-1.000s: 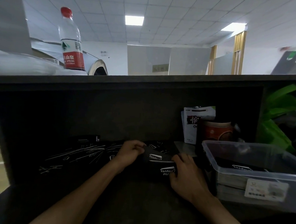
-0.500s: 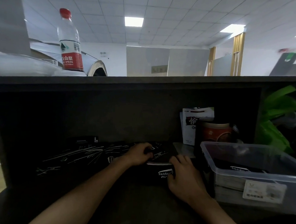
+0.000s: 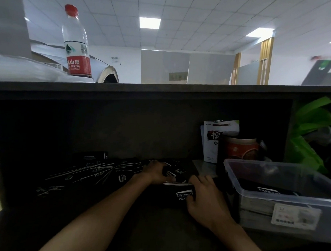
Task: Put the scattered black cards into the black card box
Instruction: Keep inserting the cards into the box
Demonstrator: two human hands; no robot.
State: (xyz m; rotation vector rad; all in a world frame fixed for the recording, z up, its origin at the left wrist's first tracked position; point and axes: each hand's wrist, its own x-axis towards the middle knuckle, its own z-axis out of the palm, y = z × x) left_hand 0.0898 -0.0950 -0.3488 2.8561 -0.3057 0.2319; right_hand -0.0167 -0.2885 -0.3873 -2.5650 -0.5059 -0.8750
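Head view: at lower centre of the frame, the right hand wraps the black card box on the dark counter — apparently steadying its open top. The left hand, fingers curled round a few black cards, holds them at the box's mouth, seemingly for insertion. Most scattered cards lie fanned at left centre. A clear plastic bin sits lower right — a water bottle upper left.
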